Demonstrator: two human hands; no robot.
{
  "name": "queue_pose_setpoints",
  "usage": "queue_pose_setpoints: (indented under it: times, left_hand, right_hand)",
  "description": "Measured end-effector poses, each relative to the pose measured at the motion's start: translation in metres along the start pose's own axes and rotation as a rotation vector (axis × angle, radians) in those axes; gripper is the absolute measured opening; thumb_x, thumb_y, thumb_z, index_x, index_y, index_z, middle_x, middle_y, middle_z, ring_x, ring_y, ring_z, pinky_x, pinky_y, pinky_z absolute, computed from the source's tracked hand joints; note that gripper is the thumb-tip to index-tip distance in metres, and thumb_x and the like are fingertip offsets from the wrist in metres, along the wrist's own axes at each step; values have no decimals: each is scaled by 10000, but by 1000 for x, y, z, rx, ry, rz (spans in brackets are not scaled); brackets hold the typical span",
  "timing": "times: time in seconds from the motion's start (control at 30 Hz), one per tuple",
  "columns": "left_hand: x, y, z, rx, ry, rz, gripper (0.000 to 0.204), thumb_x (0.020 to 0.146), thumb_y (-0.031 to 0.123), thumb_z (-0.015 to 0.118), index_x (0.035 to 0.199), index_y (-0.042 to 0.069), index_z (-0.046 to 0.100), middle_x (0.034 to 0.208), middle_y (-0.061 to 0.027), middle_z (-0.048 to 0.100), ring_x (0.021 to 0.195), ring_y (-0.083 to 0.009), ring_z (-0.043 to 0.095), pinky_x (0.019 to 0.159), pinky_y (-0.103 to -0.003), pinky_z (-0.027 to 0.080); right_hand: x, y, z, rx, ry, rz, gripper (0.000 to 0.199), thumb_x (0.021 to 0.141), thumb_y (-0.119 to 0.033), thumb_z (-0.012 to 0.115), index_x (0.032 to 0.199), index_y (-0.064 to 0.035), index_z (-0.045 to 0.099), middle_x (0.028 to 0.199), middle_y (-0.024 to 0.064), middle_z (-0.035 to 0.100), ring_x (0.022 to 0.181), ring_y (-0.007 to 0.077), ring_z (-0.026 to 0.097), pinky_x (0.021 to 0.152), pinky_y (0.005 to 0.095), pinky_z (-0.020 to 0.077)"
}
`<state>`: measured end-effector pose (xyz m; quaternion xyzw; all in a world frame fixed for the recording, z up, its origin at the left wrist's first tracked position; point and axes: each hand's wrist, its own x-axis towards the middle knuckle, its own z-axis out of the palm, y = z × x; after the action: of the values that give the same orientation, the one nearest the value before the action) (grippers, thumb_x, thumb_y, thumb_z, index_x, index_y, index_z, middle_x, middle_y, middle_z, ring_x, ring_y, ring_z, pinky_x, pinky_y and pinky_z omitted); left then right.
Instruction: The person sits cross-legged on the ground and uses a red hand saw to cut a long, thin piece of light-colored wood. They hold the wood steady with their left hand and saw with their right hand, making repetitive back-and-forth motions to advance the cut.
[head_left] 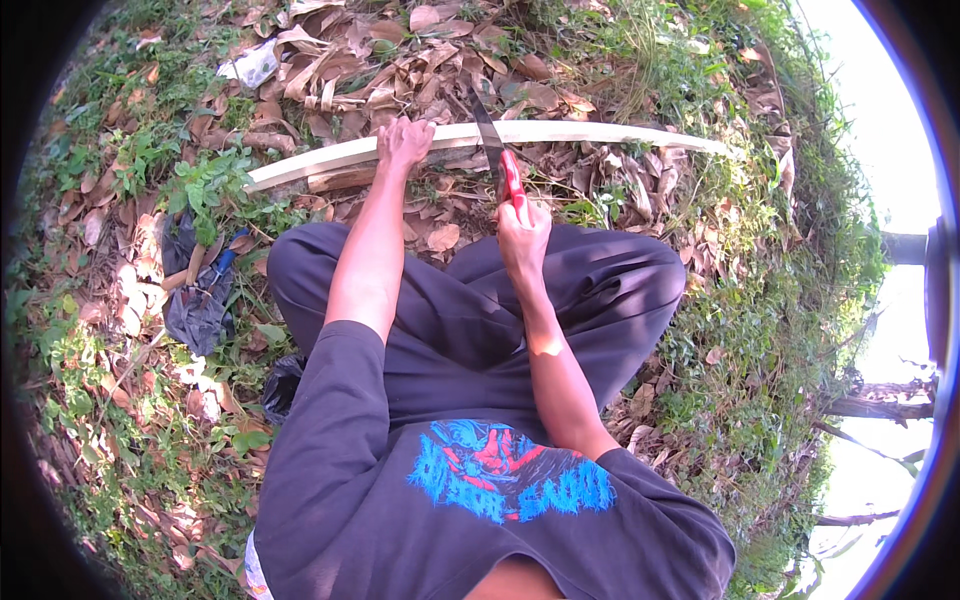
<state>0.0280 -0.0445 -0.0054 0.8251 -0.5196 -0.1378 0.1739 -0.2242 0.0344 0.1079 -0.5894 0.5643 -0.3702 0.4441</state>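
Observation:
A long pale strip of wood (580,133) lies crosswise in front of my folded legs, bowed in this view. My left hand (404,143) is closed over it left of the middle, the fingers curled around its far edge. In my right hand (523,222) is the red handle of a hand saw (486,128), whose dark blade crosses the strip just right of my left hand and points away from me. A brown piece of wood (345,178) lies under the strip on its near side.
Dry leaves (370,60) and green weeds cover the ground. At my left are a black plastic bag (200,318) and a tool with a blue handle (226,260). A crumpled whitish wrapper (250,66) lies at the far left. Thin branches (880,408) show at the right.

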Motion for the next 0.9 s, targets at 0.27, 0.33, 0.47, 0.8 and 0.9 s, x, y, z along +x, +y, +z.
queue_pose_setpoints:
  times: [0.27, 0.33, 0.47, 0.8, 0.9]
  left_hand:
    - [-5, -10, 2, 3, 58, 21, 384, 944, 425, 455, 1048, 164, 717, 1097, -211, 655, 1100, -373, 597, 991, -580, 384]
    - [-7, -12, 2, 7, 79, 34, 380, 943, 426, 455, 1042, 166, 714, 1084, -202, 660, 1085, -377, 604, 999, -582, 381]
    - [-6, -6, -3, 26, 33, 14, 381, 944, 430, 453, 1046, 172, 714, 1085, -202, 658, 1107, -373, 594, 1014, -573, 375]
    - [-5, -10, 2, 10, 79, 9, 393, 949, 435, 449, 1045, 169, 721, 1089, -198, 657, 1094, -355, 599, 993, -557, 387]
    - [-5, -12, 4, -10, 64, 15, 383, 945, 425, 455, 1029, 163, 720, 1092, -204, 656, 1111, -358, 597, 1015, -567, 374]
  right_hand:
    - [-88, -7, -37, 157, -114, -10, 168, 858, -17, 502, 723, 1, 601, 570, -21, 517, 481, 33, 461, 450, 203, 340]
    - [-94, -3, -41, 91, -111, -28, 164, 858, -14, 497, 734, 5, 605, 572, -25, 516, 485, 28, 453, 454, 199, 339]
    - [-25, 1, -10, 60, -46, -52, 172, 841, -43, 585, 698, 41, 537, 515, 22, 450, 504, 58, 395, 468, 300, 342]
    - [-92, 5, -37, 27, -119, -74, 119, 838, 4, 532, 748, 18, 608, 615, -42, 515, 537, 28, 454, 493, 210, 349]
    - [-70, 8, -24, 112, -78, -23, 130, 846, 13, 524, 747, 18, 607, 608, -44, 508, 522, 18, 435, 477, 216, 342]
